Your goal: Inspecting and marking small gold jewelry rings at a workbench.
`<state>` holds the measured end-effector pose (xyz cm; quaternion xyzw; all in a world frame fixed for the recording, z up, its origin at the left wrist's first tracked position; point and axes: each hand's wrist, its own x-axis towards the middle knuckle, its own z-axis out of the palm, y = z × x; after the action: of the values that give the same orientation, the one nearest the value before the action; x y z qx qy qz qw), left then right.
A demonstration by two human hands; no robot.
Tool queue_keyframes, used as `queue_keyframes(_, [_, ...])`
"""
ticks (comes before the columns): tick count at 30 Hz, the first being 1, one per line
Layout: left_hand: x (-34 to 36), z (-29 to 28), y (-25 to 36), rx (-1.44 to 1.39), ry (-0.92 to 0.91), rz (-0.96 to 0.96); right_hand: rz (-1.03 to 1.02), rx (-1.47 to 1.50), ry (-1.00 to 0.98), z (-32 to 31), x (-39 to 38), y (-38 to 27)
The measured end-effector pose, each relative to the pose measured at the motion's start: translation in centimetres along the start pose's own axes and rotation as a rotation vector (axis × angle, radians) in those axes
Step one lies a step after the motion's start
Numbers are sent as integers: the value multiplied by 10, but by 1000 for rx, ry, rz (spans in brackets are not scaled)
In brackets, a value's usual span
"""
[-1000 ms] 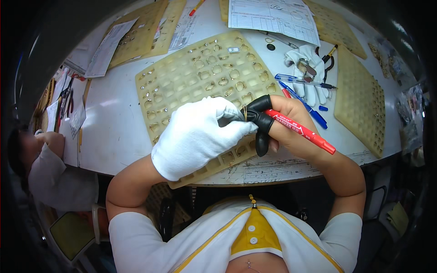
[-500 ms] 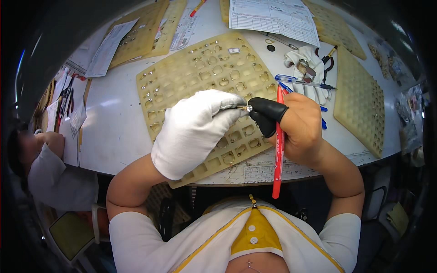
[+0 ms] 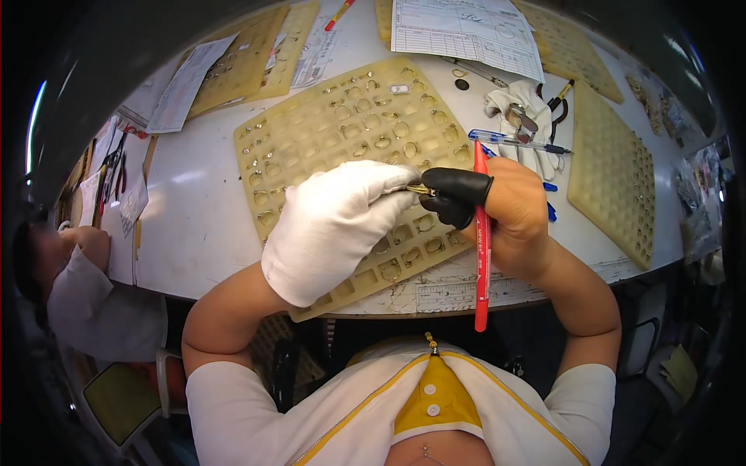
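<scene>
Ring check over the tray (image 3: 311,140)
L hand (image 3: 334,225), white glove, grip pinched on small gold ring (image 3: 420,189) w/ R hand (image 3: 505,210); R also clamps red pen (image 3: 482,248). Ring looks light, stiff, slippery: hold by band edge.

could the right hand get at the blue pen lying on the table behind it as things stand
Probably not without letting go first. The blue pen lies open just beyond the right hand, nothing covering it, but that hand already grips a red pen and pinches a small ring.

left hand (image 3: 334,225): white cloth glove | ring (image 3: 420,189): shiny metal | tray (image 3: 326,132): matt yellowish rubbery | pen (image 3: 482,233): glossy red plastic
</scene>
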<state>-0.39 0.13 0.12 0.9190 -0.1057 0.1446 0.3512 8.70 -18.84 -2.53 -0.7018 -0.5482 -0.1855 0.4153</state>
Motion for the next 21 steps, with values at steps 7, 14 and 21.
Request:
queue_keyframes(7, [1, -5, 6, -115, 68, -68, 67, 47, 12, 1, 1, 1])
queue_keyframes(14, [0, -3, 2, 49, 141, 136, 209, 164, -35, 3, -1, 0])
queue_keyframes(21, [3, -4, 4, 25, 127, 159, 274, 268, -29, 7, -3, 2])
